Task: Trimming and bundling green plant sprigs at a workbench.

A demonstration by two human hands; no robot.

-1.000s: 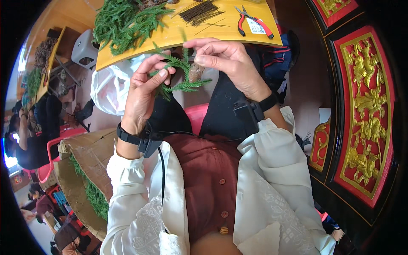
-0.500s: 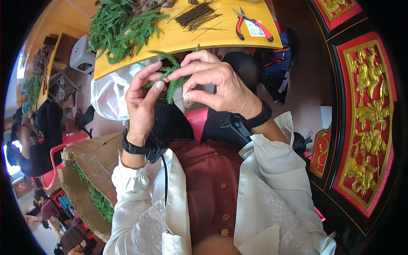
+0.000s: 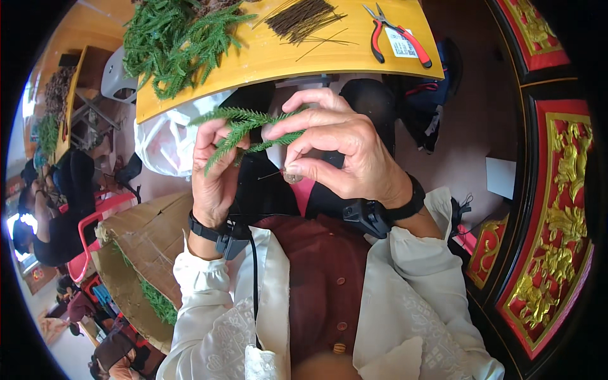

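My left hand (image 3: 214,174) is closed on a green artificial pine sprig (image 3: 231,134), its fingers partly hidden behind the needles. The branching sprig reaches right to the raised fingers of my right hand (image 3: 354,149). Between thumb and fingertip, that hand pinches a small brown roundish piece with a thin wire (image 3: 269,175) sticking out to the left. Most of the piece is covered by the fingers, so its kind is unclear. Both hands are above my lap, just short of the table edge.
On the yellow table (image 3: 266,66) lie a heap of green sprigs (image 3: 183,44), a bundle of brown wires (image 3: 301,19) and red-handled pliers (image 3: 399,38). A white plastic bag (image 3: 161,149) hangs below. A cardboard box (image 3: 149,240) with greenery stands at left, a carved red-and-gold panel (image 3: 557,221) at right.
The sprig has swung left and now lies across my left fingers. My right hand has moved slightly right and down, and the wire on the small brown piece now shows.
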